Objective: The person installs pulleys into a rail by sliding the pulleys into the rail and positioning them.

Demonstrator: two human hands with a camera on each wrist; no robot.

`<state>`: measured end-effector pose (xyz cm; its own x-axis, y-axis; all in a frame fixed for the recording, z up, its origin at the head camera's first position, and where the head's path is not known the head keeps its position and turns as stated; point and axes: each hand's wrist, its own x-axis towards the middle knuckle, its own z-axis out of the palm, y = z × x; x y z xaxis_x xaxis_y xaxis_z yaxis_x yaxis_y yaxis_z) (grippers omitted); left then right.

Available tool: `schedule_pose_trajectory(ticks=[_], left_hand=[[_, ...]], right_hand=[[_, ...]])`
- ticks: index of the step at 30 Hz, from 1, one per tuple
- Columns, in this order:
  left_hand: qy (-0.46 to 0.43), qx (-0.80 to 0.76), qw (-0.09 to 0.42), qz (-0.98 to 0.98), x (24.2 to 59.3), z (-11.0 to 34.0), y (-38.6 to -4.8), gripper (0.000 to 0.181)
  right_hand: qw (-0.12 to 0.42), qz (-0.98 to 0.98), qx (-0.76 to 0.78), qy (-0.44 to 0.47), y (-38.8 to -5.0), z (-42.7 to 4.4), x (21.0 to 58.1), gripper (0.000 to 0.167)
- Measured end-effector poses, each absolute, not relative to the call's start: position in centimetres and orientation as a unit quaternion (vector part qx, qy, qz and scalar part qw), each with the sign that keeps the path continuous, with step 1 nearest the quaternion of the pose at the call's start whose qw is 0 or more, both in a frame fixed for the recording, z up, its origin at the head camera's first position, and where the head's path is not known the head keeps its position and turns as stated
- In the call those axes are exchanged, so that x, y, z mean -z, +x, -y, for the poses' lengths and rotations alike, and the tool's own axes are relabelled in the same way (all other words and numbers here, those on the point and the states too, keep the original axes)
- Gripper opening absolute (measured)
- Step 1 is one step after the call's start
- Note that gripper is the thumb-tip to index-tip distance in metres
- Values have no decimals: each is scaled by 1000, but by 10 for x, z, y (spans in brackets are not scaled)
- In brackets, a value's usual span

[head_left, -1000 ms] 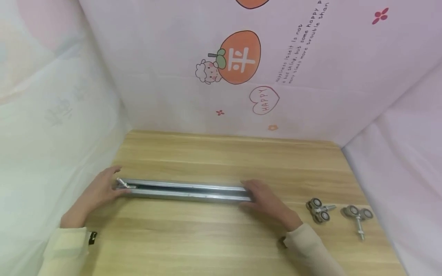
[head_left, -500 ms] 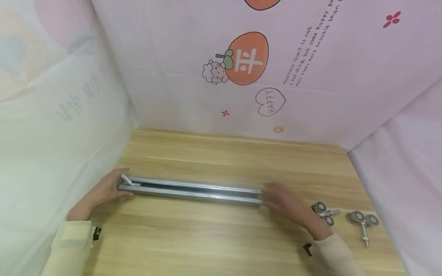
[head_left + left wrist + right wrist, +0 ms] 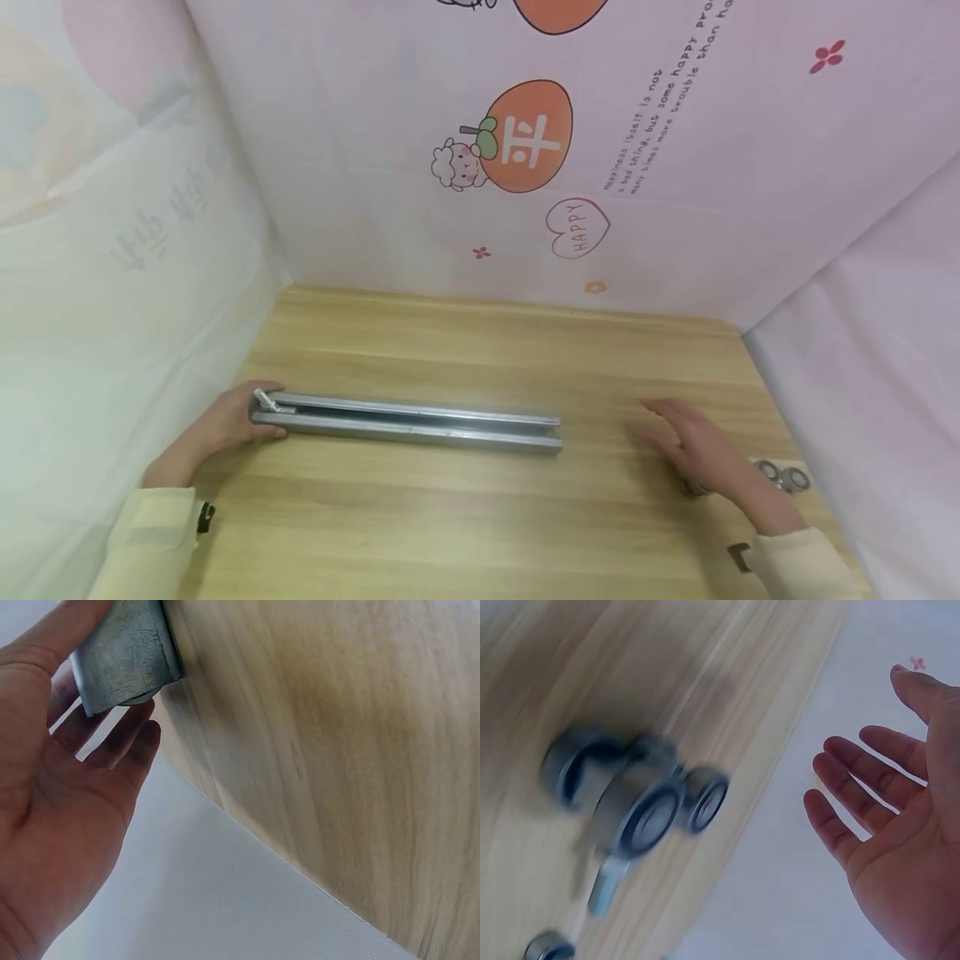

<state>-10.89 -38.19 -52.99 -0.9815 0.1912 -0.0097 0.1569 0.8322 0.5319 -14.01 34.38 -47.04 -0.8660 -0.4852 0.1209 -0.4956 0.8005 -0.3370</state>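
A slotted metal rail lies lengthwise across the wooden table, slot upward. My left hand grips its left end, thumb on one side and fingers on the other; the left wrist view shows the rail's side between them. From the slot at that end sticks a slanted bolt; what it joins inside is mostly hidden. Apart from the rail, my right hand hovers with extended, spread fingers, holding nothing. Below it is a roller trolley with a threaded bolt, mostly covered in the head view.
Another roller trolley lies near the table's right edge, partly behind my right hand. White printed cloth walls in the wooden table at the back and both sides.
My right hand has let go of the rail's right end and moved right, over the roller trolleys. My left hand stays at the left end.
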Motion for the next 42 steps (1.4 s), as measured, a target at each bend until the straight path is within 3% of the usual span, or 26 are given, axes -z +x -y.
schedule_pose_trajectory(ticks=[9,16,28,42], left_hand=[[90,-284,25,-954,530,385,-106,80],[76,-291,33,-953,528,384,-104,79],[80,-295,21,-952,531,382,-107,76],[79,-293,12,-953,534,385,-107,75]], right_hand=[[-6,960,-164,225,-139,-387,472,49],[26,956,-134,260,-137,-416,477,39],[6,960,-100,263,-124,-450,490,46],[23,950,-117,288,-126,-460,514,44]])
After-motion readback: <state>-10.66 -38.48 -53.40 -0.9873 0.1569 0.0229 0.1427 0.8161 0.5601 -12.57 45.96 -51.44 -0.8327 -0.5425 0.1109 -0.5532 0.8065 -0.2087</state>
